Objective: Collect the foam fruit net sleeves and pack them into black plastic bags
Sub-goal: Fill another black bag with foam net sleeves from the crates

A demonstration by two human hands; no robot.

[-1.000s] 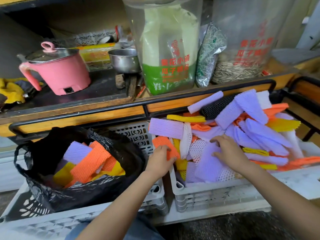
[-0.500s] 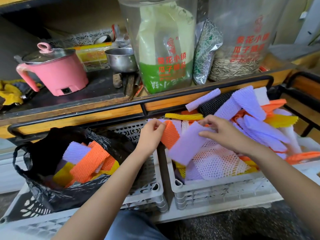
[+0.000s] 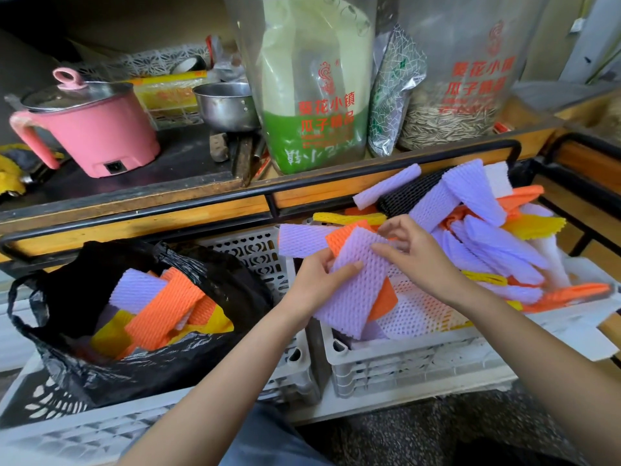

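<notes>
Wood makes up the biggest thing in view, a long orange-brown wooden shelf (image 3: 201, 227) edged by a black metal rail (image 3: 141, 219) and running across the scene; below it two grey perforated plastic crates sit side by side, the left crate (image 3: 255, 253) holding an open black plastic bag (image 3: 134, 375) and the right crate (image 3: 403, 368) heaped over its rim with a heap of foam net sleeves (image 3: 487, 243) in lilac, orange, yellow, white and one black; inside the bag lie packed sleeves (image 3: 161, 311) in orange, lilac and yellow (the bag's mouth gapes upward, one handle loop at its left edge); on the shelf stand a tall clear bag with pale and green contents and red print (image 3: 312, 95), a second clear bag of striped seeds (image 3: 450, 126), a pink electric pot with a glass lid (image 3: 94, 129) and a small steel bowl (image 3: 225, 105); both forearms reach in from the bottom edge and meet above the left end of the right crate; the left hand (image 3: 316, 284) grips a flat lilac foam net sleeve (image 3: 356, 287) at its left edge, thumb laid across the front and fingers curled behind; the right hand (image 3: 420, 257) pinches the same sleeve at its upper right corner, its other fingers curled; an orange sleeve (image 3: 342, 235) lies flat against the back of the lilac one, showing above and at its right side.
</notes>
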